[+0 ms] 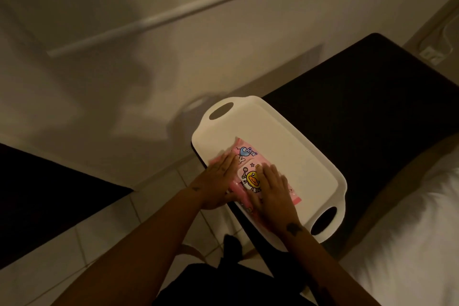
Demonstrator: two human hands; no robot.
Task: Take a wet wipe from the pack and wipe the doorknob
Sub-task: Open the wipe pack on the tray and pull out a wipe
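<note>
A pink wet wipe pack [248,169] lies on a white handled tray [298,146] atop a dark bench [372,97]; the left hand [218,181] presses flat on the pack's left side, fingers extended; the right hand [273,194] rests over its white flap, fingers spread, gripping nothing; no doorknob is in view.

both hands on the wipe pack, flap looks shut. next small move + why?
Probably peel the white flap open with the right hand while the left hand pins the pink pack to the tray: no wipe is out yet.
</note>
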